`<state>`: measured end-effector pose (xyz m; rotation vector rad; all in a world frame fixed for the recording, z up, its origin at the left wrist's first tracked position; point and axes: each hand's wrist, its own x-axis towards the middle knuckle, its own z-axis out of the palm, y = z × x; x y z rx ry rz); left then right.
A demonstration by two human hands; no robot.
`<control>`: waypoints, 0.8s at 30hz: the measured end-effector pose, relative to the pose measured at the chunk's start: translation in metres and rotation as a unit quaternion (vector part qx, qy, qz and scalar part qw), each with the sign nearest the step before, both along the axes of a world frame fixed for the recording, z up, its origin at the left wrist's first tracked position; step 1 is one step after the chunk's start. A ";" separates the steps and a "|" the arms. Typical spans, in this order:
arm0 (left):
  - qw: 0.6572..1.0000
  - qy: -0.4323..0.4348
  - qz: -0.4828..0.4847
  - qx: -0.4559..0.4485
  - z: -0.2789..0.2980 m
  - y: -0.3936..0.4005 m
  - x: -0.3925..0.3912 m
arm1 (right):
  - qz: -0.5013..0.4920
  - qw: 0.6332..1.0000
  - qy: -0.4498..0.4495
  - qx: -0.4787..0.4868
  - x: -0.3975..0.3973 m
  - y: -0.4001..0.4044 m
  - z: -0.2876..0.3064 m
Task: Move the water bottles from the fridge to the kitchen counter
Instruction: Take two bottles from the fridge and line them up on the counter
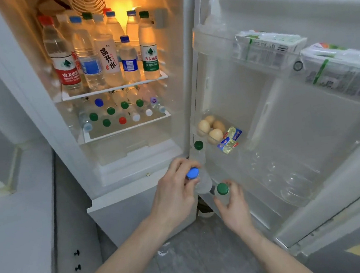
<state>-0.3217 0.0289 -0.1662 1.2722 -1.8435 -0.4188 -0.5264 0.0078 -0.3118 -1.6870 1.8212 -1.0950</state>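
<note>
The fridge stands open in front of me. My left hand (175, 190) grips a clear water bottle with a blue cap (193, 173) near the lower door shelf. My right hand (234, 206) holds a bottle with a green cap (222, 188) just to its right. A third green-capped bottle (198, 145) stands in the door shelf behind them. The upper fridge shelf (112, 90) carries several upright water bottles (87, 57). On the shelf below, several bottles (110, 110) show mostly their caps.
The open fridge door (282, 107) fills the right side, with eggs (210, 128) and small packets (230, 141) in a middle shelf and milk cartons (269, 45) in the top one. A grey counter (16, 220) lies at left. The floor is grey.
</note>
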 end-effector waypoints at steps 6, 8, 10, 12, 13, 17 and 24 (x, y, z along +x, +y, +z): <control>0.994 0.031 0.101 0.031 0.013 0.048 0.016 | 0.036 0.997 -0.065 0.019 -0.006 -0.010 0.008; 0.989 0.036 0.143 0.032 0.014 0.071 0.020 | 0.060 0.994 -0.087 0.019 -0.005 -0.003 0.014; 0.983 0.040 0.176 0.034 0.015 0.087 0.024 | 0.087 0.992 -0.086 -0.002 -0.005 0.006 0.019; 0.976 0.039 0.212 0.033 0.015 0.101 0.022 | 0.133 0.989 -0.061 -0.033 -0.007 0.015 0.026; 0.972 0.038 0.231 0.032 0.014 0.110 0.019 | 0.165 0.984 -0.051 -0.041 -0.008 0.021 0.031; 0.959 0.035 0.278 0.036 0.008 0.136 0.016 | 0.255 0.963 -0.032 -0.085 0.001 0.046 0.062; 0.931 0.045 0.359 0.045 0.002 0.207 0.000 | 0.345 0.930 -0.113 -0.057 0.020 0.078 0.096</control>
